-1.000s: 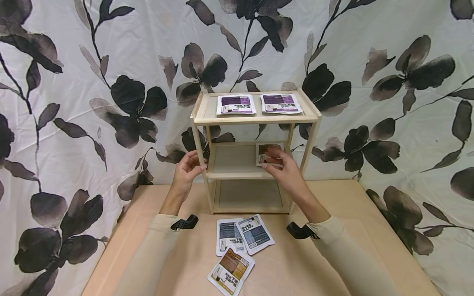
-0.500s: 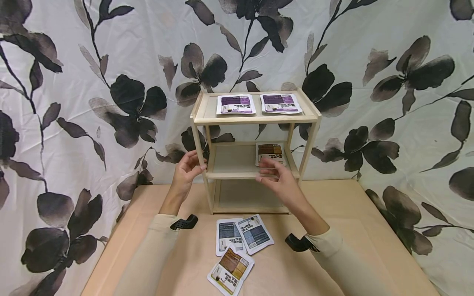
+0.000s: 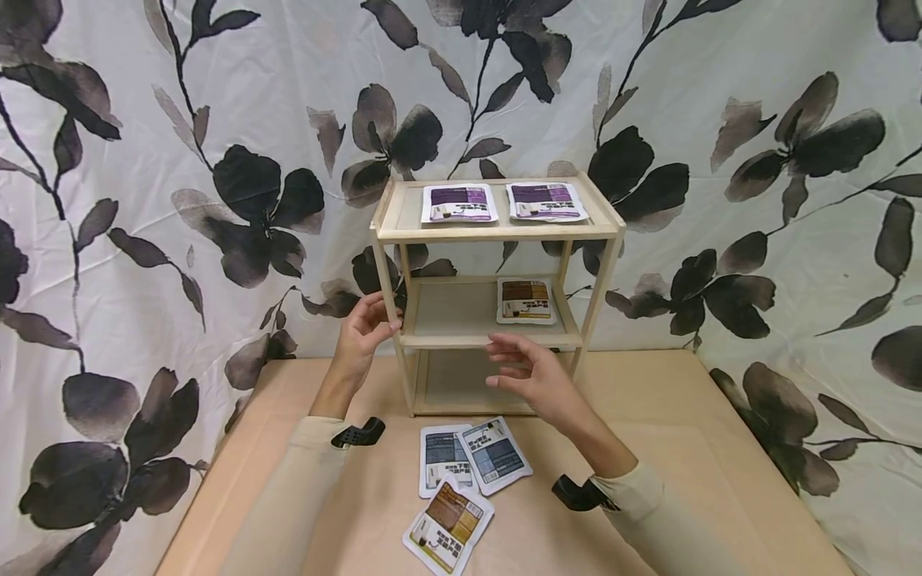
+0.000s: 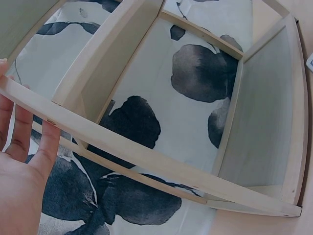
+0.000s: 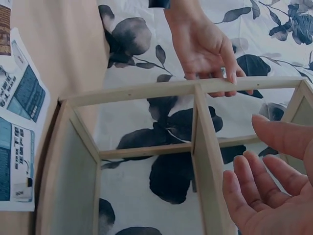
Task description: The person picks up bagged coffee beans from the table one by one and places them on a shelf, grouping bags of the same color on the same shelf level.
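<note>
And the left hand (image 3: pixel 363 332) has the wooden rack (image 3: pixel 446 342) gripped by its left front post (image 3: pixel 383 280), fingers reaching behind it; the left wrist view crops most of the thumb. Out in front, the right hand (image 3: pixel 529 376) hangs relaxed, fingers softly bent, holding nothing, hiding part of the lower shelf (image 3: pixel 468 384). A brown packet (image 3: pixel 527 302) lies at the right of the middle shelf (image 3: pixel 454 308), two purple packets (image 3: pixel 459 205) up top. On the worktop (image 3: pixel 648 416), two blue packets (image 3: pixel 495 456) overlap, one also partly covered by a second brown packet (image 3: pixel 450 526). Smallest print? Unreadable.
</note>
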Tool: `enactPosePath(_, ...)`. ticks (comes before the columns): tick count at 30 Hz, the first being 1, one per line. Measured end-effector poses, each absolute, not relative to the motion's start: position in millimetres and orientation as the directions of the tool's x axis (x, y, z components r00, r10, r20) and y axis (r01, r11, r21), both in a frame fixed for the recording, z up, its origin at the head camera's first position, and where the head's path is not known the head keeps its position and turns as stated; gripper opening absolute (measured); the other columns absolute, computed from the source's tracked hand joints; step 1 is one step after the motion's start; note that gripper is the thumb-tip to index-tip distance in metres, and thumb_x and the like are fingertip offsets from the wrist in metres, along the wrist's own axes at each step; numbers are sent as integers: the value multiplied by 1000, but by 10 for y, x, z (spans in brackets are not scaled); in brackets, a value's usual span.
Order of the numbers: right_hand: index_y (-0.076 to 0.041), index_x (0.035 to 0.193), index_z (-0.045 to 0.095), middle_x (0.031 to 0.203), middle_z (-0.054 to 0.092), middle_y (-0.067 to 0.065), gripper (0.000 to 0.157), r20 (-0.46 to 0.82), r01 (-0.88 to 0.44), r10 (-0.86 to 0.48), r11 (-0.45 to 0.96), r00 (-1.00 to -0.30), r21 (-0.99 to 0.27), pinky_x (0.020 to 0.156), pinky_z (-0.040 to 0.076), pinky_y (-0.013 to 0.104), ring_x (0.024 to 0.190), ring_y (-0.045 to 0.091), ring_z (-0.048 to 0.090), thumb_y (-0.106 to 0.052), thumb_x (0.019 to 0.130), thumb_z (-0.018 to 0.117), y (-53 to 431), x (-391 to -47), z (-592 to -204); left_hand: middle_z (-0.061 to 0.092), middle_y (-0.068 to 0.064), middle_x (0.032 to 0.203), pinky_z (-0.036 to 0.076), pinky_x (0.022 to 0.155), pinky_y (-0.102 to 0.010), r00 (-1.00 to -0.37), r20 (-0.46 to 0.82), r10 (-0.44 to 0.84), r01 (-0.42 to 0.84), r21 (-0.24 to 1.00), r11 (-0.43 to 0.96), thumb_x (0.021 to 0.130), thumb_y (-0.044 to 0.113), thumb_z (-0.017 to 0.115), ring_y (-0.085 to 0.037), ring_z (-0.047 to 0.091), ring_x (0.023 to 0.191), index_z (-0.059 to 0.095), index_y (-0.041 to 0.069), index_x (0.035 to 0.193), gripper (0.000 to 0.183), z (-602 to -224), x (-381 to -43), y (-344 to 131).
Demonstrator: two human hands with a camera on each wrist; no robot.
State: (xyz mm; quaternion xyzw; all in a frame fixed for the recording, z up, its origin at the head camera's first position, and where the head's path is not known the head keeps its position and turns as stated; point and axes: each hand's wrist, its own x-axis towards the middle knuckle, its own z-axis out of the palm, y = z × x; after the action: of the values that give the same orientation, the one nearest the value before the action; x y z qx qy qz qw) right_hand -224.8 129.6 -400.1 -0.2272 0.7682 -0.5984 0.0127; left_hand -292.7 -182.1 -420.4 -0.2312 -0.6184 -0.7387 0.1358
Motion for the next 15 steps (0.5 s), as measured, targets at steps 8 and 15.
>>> enactPosePath(8, -10, 142, 56, 138, 61, 9, 60, 198, -293, -433, 165, -880, -942, 107, 47, 48, 126, 29, 59, -5, 86, 79, 1272, -2124, -4136, 66, -12, 108, 55, 87, -26, -855, 511, 86, 491, 852, -183, 91, -10, 65, -16, 61, 100, 64, 17, 125, 43, -4220, -2911, -1828)
enactPosePath(15, -11, 143, 54, 139, 60, 11, 60, 163, -267, -475, 158, -865, -951, 107, 48, 48, 128, 36, 57, -2, 88, 77, 1255, -2079, -4265, 67, -5, 107, 55, 86, -27, -858, 508, 76, 489, 853, -183, 91, -11, 65, -17, 60, 99, 63, 15, 125, 43, -4209, -2917, -1818)
